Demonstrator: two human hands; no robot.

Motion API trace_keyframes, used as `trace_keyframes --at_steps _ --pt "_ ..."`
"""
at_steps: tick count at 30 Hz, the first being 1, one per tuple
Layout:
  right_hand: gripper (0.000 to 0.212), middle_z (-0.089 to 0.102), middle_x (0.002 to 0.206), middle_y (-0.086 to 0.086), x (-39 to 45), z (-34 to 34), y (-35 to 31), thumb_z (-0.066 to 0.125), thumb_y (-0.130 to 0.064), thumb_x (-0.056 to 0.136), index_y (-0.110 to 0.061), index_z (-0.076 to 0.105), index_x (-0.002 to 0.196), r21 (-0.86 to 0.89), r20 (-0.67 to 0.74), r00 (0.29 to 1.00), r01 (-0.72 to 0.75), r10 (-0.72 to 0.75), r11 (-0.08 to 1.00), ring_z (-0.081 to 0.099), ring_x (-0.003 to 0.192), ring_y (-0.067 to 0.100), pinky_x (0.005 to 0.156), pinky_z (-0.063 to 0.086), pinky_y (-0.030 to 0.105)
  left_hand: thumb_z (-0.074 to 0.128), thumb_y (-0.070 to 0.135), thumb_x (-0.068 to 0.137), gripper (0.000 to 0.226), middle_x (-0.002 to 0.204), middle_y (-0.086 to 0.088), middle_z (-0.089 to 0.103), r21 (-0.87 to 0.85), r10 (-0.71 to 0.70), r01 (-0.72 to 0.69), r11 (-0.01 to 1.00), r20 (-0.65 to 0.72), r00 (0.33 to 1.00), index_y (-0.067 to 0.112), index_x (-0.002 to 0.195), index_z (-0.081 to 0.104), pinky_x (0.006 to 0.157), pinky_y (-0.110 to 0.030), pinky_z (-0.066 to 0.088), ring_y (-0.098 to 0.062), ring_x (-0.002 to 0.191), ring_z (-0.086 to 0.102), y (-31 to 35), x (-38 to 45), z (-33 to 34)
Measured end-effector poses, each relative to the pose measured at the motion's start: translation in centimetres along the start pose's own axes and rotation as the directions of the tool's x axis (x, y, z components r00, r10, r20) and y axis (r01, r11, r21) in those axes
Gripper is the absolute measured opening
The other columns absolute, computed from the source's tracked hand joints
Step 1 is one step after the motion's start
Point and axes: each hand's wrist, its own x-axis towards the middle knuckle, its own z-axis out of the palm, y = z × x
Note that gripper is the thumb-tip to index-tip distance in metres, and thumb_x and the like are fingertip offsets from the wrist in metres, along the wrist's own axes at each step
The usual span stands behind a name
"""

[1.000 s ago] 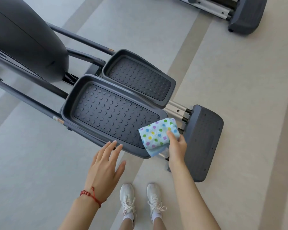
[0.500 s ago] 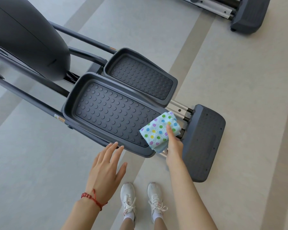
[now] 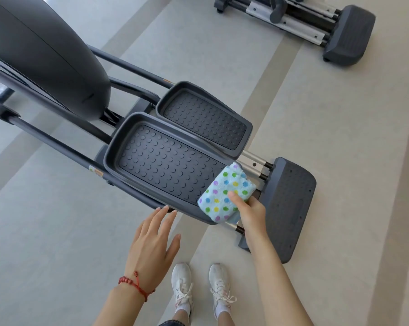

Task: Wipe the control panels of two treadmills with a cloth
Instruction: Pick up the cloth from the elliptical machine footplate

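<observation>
Since half a second ago little has shifted: the right hand [image 3: 251,214] still pinches the folded polka-dot cloth [image 3: 225,192] at the rear corner of the nearer foot pedal [image 3: 161,161]; the left hand [image 3: 151,243] hovers with straight, spread fingers just beside the pedal's rim; the cloth looks soft, light and limp, best gripped across its fold; the pedal is studded and hard; pale striped floor [image 3: 328,137] surrounds the machines; no control panel shows.

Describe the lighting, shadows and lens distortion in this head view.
Head view: soft, even light; only faint shadows under the near pedal and white shoes. Wide-angle bending curves the floor stripes toward the edges. Dotted cloth, right hand and open left hand are sharp; mild sheen on the dark housing.
</observation>
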Motion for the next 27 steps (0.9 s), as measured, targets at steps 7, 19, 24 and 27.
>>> trace_keyframes --at_steps 7,19,24,27 --pt "0.029 0.071 0.091 0.003 -6.2 0.2 -4.0 0.079 -0.028 0.070 -0.012 0.065 0.089 -0.356 0.285 0.957 0.156 -0.052 0.921 0.070 0.083 0.013 0.064 0.056 0.027 0.034 0.043 0.091 0.049 0.121 -0.012 0.059 -0.028 -0.073 0.071 0.997 -0.100 0.992 0.010 0.125 0.051 0.088 -0.041 0.045 -0.020 0.111 0.043 0.0 -2.2 -5.7" --pt "0.041 0.068 0.092 0.006 -13.1 3.7 -10.0 0.072 -0.037 0.066 -0.011 0.062 0.095 -0.264 0.586 0.805 0.302 -0.096 0.916 0.069 0.082 0.016 0.061 0.054 0.024 0.018 0.052 0.097 0.063 0.120 -0.011 0.060 -0.043 -0.336 0.346 0.937 -0.379 0.862 0.007 0.124 0.053 0.084 -0.042 0.049 -0.021 0.111 0.046 4.2 -9.3 -11.7" --pt "0.028 0.068 0.091 0.004 -14.8 2.9 -11.4 0.070 -0.032 0.076 -0.014 0.061 0.095 -0.295 0.730 0.683 0.365 -0.039 0.883 0.069 0.083 0.017 0.067 0.056 0.029 0.019 0.051 0.098 0.064 0.118 -0.014 0.060 -0.068 -0.471 0.504 0.861 -0.479 0.741 0.004 0.123 0.054 0.085 -0.043 0.049 -0.023 0.109 0.048 8.7 -13.5 -11.4" --pt "0.033 0.067 0.091 0.003 -16.1 2.2 -11.4 0.065 -0.037 0.070 -0.016 0.060 0.095 -0.346 0.783 0.622 0.414 0.017 0.842 0.068 0.083 0.018 0.065 0.056 0.030 0.018 0.052 0.098 0.067 0.118 -0.014 0.060 -0.132 -0.568 0.598 0.791 -0.524 0.635 0.002 0.122 0.055 0.087 -0.040 0.046 -0.022 0.109 0.047 11.6 -17.0 -10.4"
